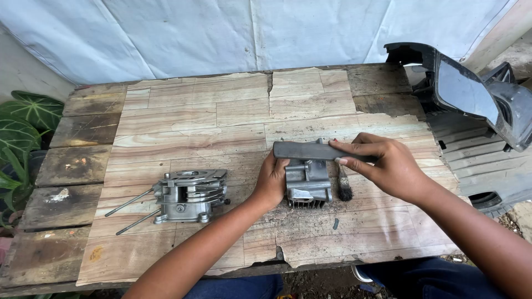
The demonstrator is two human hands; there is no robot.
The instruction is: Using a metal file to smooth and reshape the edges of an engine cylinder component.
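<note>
Worn wooden table, top layer cracked and peeling, planks bare along the left edge.

Left hand: fingers curled around the left side of a grey metal engine part, holding it steady on the table just right of centre, toward the near edge. The part has fins along its near side.

Right hand: thumb and fingers pinch the right end of a flat dark grey bar. The bar lies level across the top of the engine part, running left to right, and touches it.

A small brush with dark bristles lies on the table just right of the part, under the right hand.

Second metal engine part sits to the left, well apart from the hands, with two long studs pointing left and toward the near edge.

Off the table: green leafy plant at far left; black plastic housing with a mirror-like panel at far right. Pale sheet hangs behind.
</note>
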